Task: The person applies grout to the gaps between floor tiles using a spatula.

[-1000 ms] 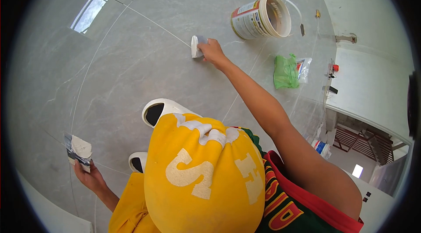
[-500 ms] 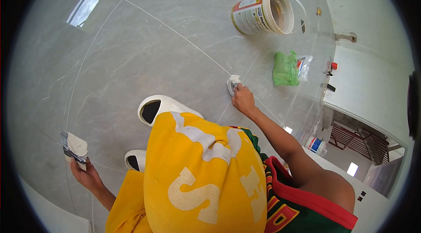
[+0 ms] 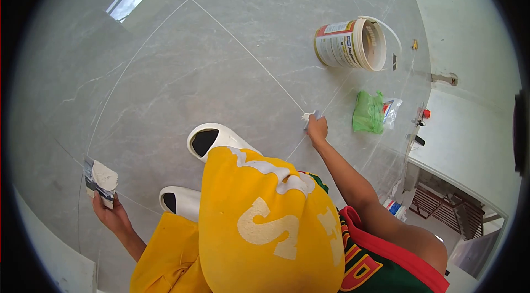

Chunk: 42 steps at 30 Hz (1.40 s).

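My left hand (image 3: 115,217) is closed around a flat putty knife (image 3: 90,170), held up at the left. A thick pat of pale grout paste (image 3: 105,176) lies on its blade. At the centre right, my right hand (image 3: 317,129) grips a small scraper (image 3: 312,114) low over the floor tiles. Whitish paste shows at the scraper's edge, where tile joints meet. Its handle is hidden by my fingers. From there a white-filled joint (image 3: 243,46) runs up and left across the grey tiled floor (image 3: 182,78).
A white bucket with a printed label (image 3: 338,44) lies on its side, upper right. Below it are a green plastic bag (image 3: 367,112) and a clear printed packet (image 3: 391,112). My white slipper (image 3: 225,139) stands between my hands. A wall (image 3: 469,122) borders the right.
The view has shifted, so the floor and bucket appear farther right and lower. My right hand has turned the scraper, and less of its blade shows. My left hand still holds the putty knife.
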Motion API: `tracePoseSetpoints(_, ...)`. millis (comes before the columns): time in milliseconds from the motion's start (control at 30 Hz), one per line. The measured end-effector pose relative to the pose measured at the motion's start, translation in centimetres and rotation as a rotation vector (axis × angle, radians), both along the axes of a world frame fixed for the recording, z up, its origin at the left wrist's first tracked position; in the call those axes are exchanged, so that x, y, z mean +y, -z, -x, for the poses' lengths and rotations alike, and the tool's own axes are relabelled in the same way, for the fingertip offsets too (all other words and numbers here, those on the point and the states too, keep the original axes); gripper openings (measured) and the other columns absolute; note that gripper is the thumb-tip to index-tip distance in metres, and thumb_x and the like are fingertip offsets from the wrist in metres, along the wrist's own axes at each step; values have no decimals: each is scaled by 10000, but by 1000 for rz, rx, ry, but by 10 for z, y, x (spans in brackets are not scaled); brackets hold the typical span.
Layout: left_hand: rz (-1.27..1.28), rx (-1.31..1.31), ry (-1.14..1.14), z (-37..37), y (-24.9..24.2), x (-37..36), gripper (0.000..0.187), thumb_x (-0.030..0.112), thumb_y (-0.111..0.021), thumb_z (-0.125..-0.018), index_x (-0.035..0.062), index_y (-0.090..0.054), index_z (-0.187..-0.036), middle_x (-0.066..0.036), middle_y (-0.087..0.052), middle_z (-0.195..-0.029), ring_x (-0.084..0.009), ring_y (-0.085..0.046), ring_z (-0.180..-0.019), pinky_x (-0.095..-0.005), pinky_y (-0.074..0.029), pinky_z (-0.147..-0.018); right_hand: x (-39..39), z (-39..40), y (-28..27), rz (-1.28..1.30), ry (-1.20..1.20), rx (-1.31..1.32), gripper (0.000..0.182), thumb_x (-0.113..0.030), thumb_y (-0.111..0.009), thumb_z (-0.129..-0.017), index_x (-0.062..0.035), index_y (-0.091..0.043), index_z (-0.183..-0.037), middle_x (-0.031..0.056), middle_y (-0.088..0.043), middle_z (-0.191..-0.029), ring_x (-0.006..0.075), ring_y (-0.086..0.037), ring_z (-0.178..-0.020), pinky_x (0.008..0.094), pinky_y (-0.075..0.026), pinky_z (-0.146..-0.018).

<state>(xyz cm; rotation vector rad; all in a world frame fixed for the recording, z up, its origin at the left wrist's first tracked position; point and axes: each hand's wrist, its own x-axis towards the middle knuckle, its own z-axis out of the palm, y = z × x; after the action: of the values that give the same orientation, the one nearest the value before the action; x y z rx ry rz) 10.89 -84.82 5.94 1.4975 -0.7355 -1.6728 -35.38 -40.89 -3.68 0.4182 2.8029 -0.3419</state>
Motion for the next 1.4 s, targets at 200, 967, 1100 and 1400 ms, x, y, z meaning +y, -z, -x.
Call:
tracePoseSetpoints(200, 16, 31, -26, 18, -4, 4, 342, 215, -533, -936, 53, -496, -1235, -39, -594, -1121, -123, -593, -969, -258, -492, -748, -232, 22, -8, 236, -108, -69, 415, -281, -553, -803, 83, -584, -1000, 281, -635, -1013, 425, -610, -979, 458, -459, -886)
tracePoseSetpoints(967, 1163, -218, 176, 105, -17, 26, 457, -157, -597, -733, 68, -653, -1126, -114, -615, -1079, -267, -639, -1008, -315, -548, -785, -400, -169, -145, 1140, -94, -1466, 380, -133, -549, -791, -48, -494, -1157, 89, -579, -1052, 188, -563, -924, 322, -478, -655)
tracePoseSetpoints(1100, 1400, -365, 350, 79, -11, 14, 578, -166, -593, -614, 99, -661, -1123, -78, -616, -1069, -292, -628, -1057, -354, -574, -822, -400, -183, -147, 1215, -177, -1569, 354, -137, -536, -795, -37, -513, -1134, 91, -589, -1042, 182, -565, -903, 303, -460, -606)
tracePoseSetpoints(1400, 425, -92, 163, 62, 15, 9, 238, 1, -522, -867, 26, -592, -1094, -38, -636, -980, -153, -634, -831, -273, -510, -623, -411, -158, -173, 1226, -934, -1172, 256, -138, -579, -804, 7, -623, -1011, 101, -638, -984, 181, -606, -845, 326, -510, -636)
